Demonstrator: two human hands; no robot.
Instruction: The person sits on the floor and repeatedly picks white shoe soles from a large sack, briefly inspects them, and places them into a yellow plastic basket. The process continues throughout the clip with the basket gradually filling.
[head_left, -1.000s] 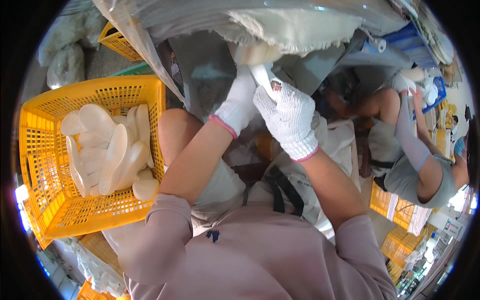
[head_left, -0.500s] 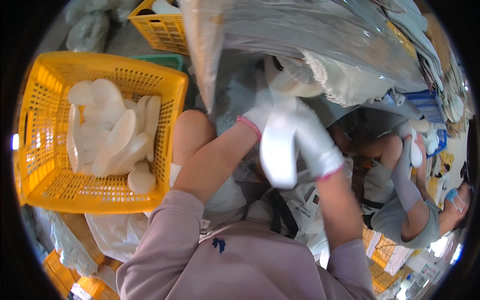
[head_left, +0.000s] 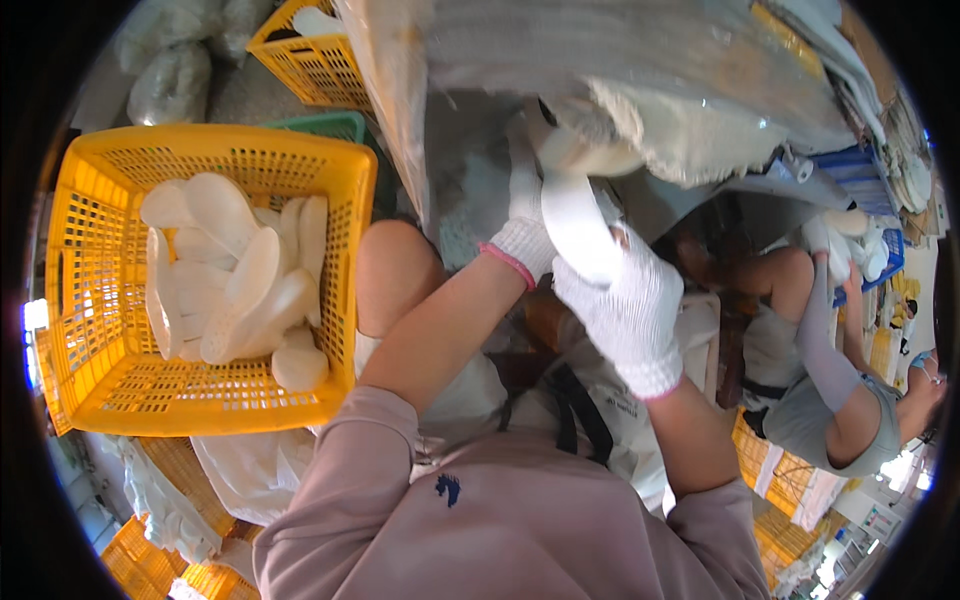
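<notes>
A white, curved shoe insole [head_left: 580, 225] is between my two hands, its far end against or just in front of a rounded, pale, blurred wheel-like part [head_left: 590, 150]. My right hand [head_left: 625, 295], in a white knit glove, is closed around its near end. My left hand [head_left: 530, 210], gloved likewise with a pink cuff edge, grips its left side, the fingers pointing away from me and partly hidden behind it. To my left, a yellow plastic basket [head_left: 95, 400] contains several more white insoles [head_left: 240, 280], lying loosely on one another.
Plastic sheeting [head_left: 620, 50] hangs over the work spot, with frayed pale cloth [head_left: 650, 130] beneath it. Another yellow basket [head_left: 320, 65] stands at the far left, near clear bags [head_left: 170, 80]. A co-worker [head_left: 830, 400] sits to my right, close to a blue crate [head_left: 885, 255].
The insole has moved away from me, up to the pale rounded part, and has turned. My right hand has shifted round its near end. The view has tilted slightly.
</notes>
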